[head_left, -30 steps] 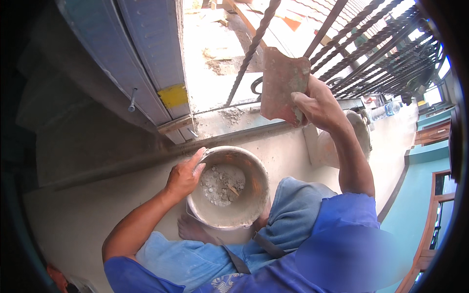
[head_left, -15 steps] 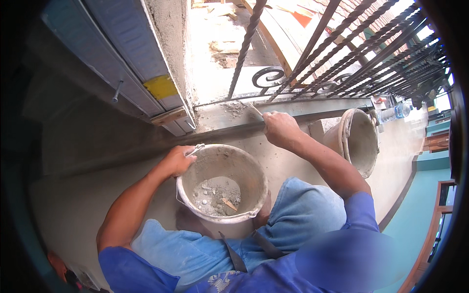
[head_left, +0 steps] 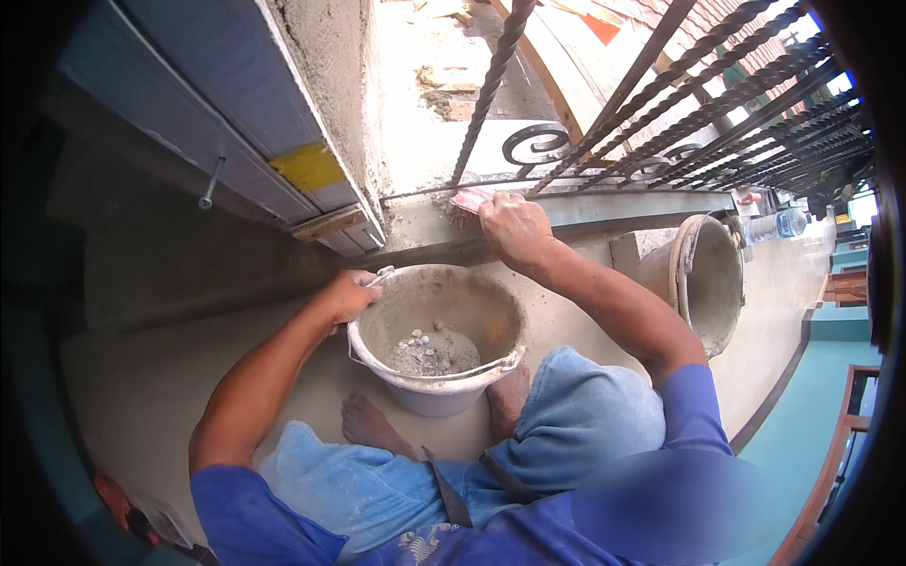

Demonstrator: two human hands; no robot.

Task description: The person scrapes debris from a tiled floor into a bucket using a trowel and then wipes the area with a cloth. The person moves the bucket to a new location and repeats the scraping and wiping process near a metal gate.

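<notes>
My left hand (head_left: 351,298) grips the rim of a mortar-stained bucket (head_left: 436,398) beside its wire handle. The bucket tilts away from me on the floor between my feet. Grey rubble and dust (head_left: 436,353) lie inside it, with a few pale lumps on top. My right hand (head_left: 517,231) is closed on a thin, flat, pinkish-white piece (head_left: 470,199), whose exact kind I cannot make out. That piece is held low over the grey sill (head_left: 425,219) at the foot of the railing, near the door post.
A second mortar-coated bucket (head_left: 710,283) lies tipped on its side at the right, with a plastic water bottle (head_left: 778,224) behind it. Twisted iron bars (head_left: 494,90) rise from the sill. At the left, a bolt (head_left: 213,181) sticks out of the blue-grey door frame (head_left: 179,113).
My right hand has moved left and turned, so the flat piece's face shows. The bucket's far rim is nearer the sill, its near outer wall shows, and the wood chip inside is no longer visible.
</notes>
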